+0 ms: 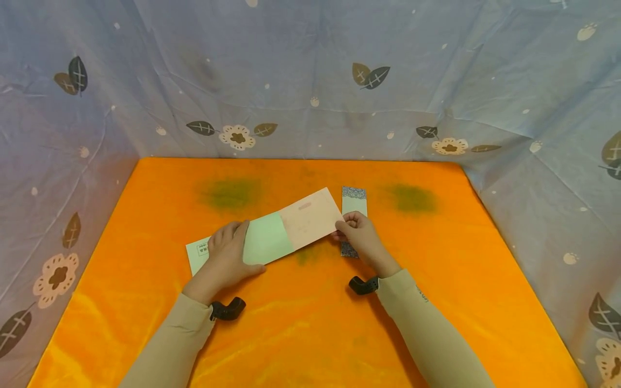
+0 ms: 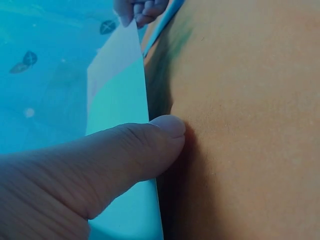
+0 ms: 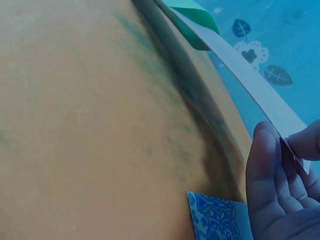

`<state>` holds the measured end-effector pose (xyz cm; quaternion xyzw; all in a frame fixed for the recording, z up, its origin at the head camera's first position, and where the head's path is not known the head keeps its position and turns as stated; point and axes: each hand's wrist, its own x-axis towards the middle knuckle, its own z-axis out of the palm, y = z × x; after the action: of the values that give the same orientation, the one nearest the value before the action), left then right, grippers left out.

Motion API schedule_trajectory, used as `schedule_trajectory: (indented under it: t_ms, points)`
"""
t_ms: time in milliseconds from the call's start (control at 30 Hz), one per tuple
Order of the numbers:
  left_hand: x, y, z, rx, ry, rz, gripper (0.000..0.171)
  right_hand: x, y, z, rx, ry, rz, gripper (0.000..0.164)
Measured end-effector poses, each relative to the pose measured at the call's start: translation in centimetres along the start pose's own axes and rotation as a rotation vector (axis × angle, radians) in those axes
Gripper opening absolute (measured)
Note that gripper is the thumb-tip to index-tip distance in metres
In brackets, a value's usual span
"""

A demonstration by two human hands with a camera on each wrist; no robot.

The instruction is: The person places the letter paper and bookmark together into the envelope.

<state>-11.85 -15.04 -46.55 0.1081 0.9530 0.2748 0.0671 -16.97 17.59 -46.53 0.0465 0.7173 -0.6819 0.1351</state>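
A long pale green envelope (image 1: 264, 237) lies slantwise at mid-table, with a small printed box at its left end. From its right end extends a pale pink card (image 1: 310, 218) bearing faint reddish marks. My left hand (image 1: 228, 258) grips the envelope across its width, thumb (image 2: 145, 142) at the near edge and fingers at the far edge. At the card's right end, my right hand (image 1: 361, 237) pinches the near corner between thumb and fingers. In the right wrist view the green paper (image 3: 200, 22) bulges around the card, which is raised above the table there.
A narrow pale strip with blue patterned ends (image 1: 354, 193) lies on the orange cloth (image 1: 301, 334), partly hidden beneath my right hand. Patterned grey-blue curtains (image 1: 310, 81) stand behind and at both sides. A black wrist device (image 1: 228, 309) sits at each cuff.
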Motion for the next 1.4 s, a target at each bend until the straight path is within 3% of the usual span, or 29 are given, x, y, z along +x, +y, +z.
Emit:
schedule_trajectory:
  t_ms: [367, 767, 1400]
  points:
    - [-0.01, 0.03, -0.02, 0.003, 0.003, -0.001, 0.115, -0.02, 0.17, -0.02, -0.007, -0.01, -0.006, 0.026]
    - [-0.13, -0.04, 0.02, 0.003, -0.006, 0.003, 0.113, -0.14, 0.18, 0.08, -0.079, 0.038, 0.017, 0.023]
    - [-0.04, 0.32, 0.11, -0.002, 0.003, -0.021, 0.112, -0.71, -0.26, 0.58, -0.058, -0.048, 0.046, 0.02]
